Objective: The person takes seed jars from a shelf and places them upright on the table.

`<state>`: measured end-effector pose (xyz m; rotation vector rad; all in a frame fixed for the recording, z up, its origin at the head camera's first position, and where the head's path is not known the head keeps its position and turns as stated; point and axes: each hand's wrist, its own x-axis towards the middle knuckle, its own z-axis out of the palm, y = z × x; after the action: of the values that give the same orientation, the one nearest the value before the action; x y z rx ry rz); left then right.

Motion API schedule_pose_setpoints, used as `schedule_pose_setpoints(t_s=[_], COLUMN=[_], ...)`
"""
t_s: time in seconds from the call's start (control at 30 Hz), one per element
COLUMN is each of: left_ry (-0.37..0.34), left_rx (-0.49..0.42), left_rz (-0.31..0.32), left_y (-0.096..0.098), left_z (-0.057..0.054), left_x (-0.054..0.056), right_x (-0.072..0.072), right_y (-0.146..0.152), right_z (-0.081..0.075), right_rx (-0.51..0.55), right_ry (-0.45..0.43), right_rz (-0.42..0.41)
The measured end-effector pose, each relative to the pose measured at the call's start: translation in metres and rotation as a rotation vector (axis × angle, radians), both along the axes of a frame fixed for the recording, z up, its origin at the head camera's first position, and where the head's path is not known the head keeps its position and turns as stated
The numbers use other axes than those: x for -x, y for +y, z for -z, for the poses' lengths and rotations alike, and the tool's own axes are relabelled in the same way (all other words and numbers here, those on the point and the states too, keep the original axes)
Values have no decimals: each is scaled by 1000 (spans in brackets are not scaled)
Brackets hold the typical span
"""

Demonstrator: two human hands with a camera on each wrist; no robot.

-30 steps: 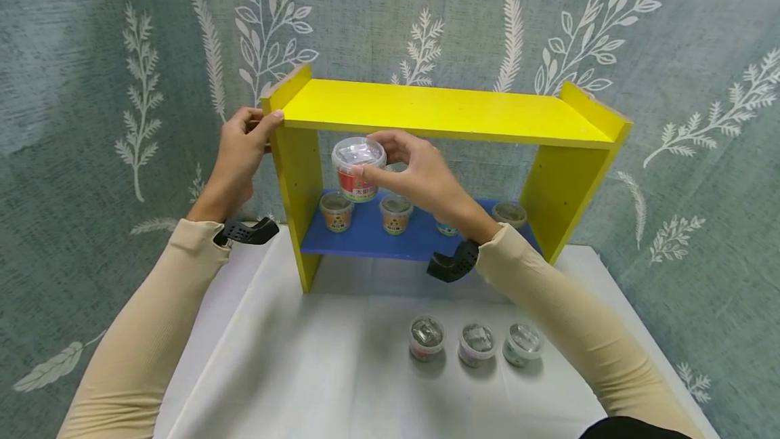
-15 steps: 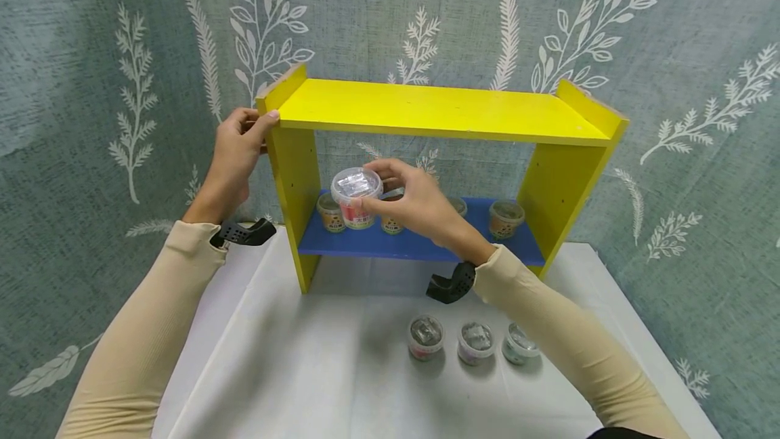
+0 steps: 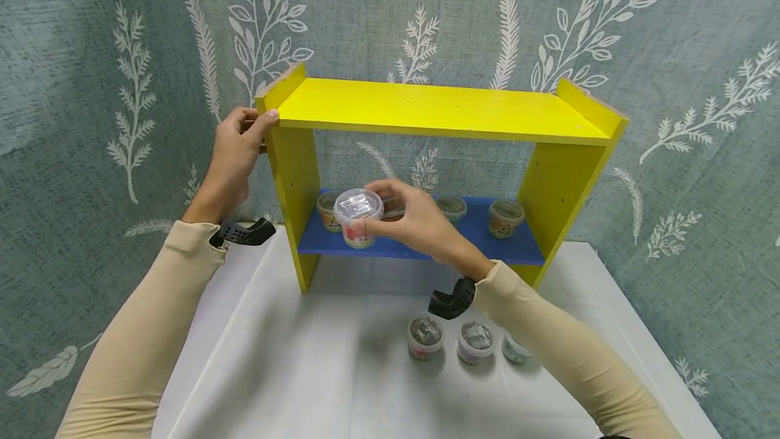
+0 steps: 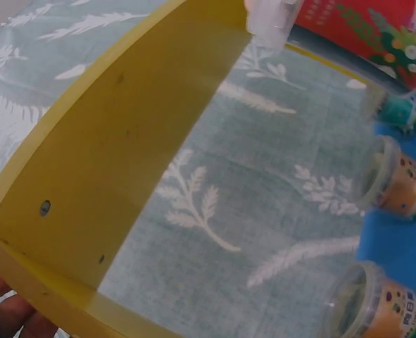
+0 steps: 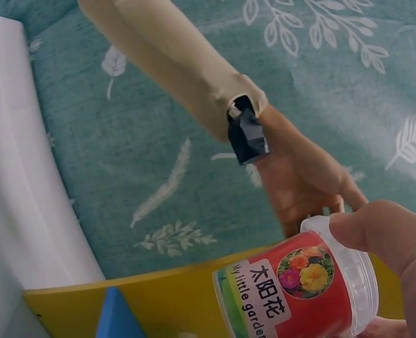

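Note:
My right hand (image 3: 417,219) holds a lidded clear plastic cup (image 3: 358,219) by its side, thumb in front. In the right wrist view its red label (image 5: 292,285) shows flowers and "My little garden". The cup hangs upright at the front of the blue lower board (image 3: 365,245), overlapping it in the head view; contact cannot be told. With the thumb on the front edge, my left hand (image 3: 236,144) grips the upper left side panel of the yellow shelf (image 3: 451,110). An orange-labelled cup (image 3: 328,214) stands behind the held one, partly hidden.
Farther right on the blue board stand a teal-labelled cup (image 3: 452,206) and an orange-labelled cup (image 3: 506,219). Three lidded cups, including a red-labelled one (image 3: 425,339), stand on the white table (image 3: 317,364) before the shelf. My right sleeve partly covers the rightmost. Patterned cloth (image 3: 73,154) hangs behind.
My right hand has lowered the cup from just beneath the yellow top board to the level of the blue board. The left hand has kept its grip on the side panel.

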<state>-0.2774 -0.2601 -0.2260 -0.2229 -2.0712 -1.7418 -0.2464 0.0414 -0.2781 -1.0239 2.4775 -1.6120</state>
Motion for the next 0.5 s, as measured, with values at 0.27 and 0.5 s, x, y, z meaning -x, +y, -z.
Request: schedule_pose_setpoints(t_s=[0.27, 0.5], left_ry=[2, 6], left_rx=[0, -2], left_rz=[0, -2], left_y=[0, 0], left_z=[0, 0], left_x=[0, 2], right_x=[-2, -3], right_y=[3, 6], right_z=[12, 23], right_rx=[-1, -5], right_ry=[-48, -60], right_rz=[-12, -29])
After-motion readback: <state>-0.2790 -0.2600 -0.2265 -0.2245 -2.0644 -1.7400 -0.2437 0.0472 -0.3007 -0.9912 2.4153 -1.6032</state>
